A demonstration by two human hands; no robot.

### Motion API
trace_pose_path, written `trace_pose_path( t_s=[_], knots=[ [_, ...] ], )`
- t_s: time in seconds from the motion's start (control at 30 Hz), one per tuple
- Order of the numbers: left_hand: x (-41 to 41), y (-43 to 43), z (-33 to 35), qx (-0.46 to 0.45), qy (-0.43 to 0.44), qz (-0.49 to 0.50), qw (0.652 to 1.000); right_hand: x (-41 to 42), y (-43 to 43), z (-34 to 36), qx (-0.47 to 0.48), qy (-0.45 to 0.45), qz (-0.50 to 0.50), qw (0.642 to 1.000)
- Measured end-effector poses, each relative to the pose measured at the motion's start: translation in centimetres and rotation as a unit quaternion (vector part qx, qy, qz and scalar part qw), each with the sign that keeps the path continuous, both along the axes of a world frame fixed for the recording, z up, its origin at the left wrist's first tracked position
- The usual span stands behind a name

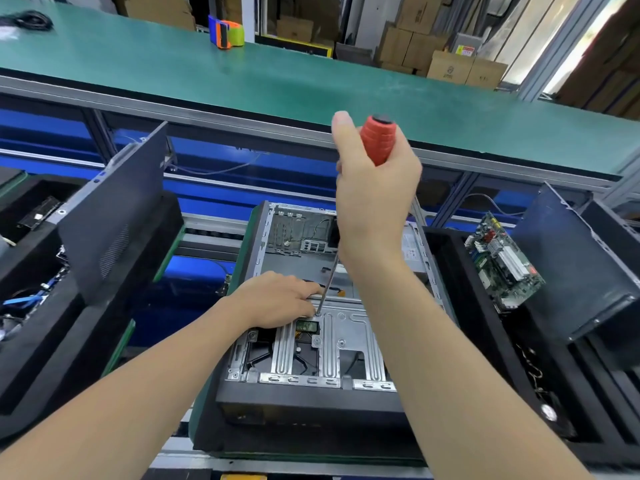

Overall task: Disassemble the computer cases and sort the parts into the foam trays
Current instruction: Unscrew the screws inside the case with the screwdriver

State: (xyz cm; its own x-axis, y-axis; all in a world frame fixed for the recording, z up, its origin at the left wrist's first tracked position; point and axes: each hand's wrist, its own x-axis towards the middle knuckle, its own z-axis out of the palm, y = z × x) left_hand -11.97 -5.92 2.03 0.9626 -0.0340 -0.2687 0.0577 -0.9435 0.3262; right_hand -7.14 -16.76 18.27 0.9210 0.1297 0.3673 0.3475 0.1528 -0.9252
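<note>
An open computer case (353, 337) lies flat in front of me, its silver drive bracket facing up. My right hand (374, 188) grips the red handle of a long screwdriver (378, 140) held upright above the case. Its thin shaft (328, 285) runs down to a screw at the bracket's top edge. My left hand (280, 299) rests on the case beside the screwdriver tip, fingers touching the metal near the screw. A black foam tray (554, 386) on the right holds a green motherboard (502, 261). Another black foam tray (45, 327) on the left holds cables and parts.
A dark side panel (117, 223) leans in the left tray and another (575, 265) in the right tray. A green conveyor belt (277, 77) runs across behind, with a tape dispenser (227, 34) on it. Cardboard boxes (450, 60) stand beyond.
</note>
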Motion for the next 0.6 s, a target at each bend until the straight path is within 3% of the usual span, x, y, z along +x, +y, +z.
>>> trace_pose_path(
  t_s=[0.1,0.23,0.37,0.6],
  knots=[
    [-0.1,0.0,0.1,-0.006,0.002,0.008,1.000,0.2,0.1,0.2,0.039,0.014,-0.021,0.999],
    [0.2,0.0,0.0,0.025,-0.013,-0.006,1.000,1.6,-0.7,0.6,0.038,0.048,0.122,0.991],
    [0.2,-0.1,-0.2,0.058,-0.030,-0.027,0.998,3.0,-1.3,0.9,0.026,0.050,0.290,0.955],
    [0.0,-0.2,0.2,0.027,-0.004,0.001,1.000,5.1,-0.7,1.0,0.011,0.094,0.475,0.875]
  ],
)
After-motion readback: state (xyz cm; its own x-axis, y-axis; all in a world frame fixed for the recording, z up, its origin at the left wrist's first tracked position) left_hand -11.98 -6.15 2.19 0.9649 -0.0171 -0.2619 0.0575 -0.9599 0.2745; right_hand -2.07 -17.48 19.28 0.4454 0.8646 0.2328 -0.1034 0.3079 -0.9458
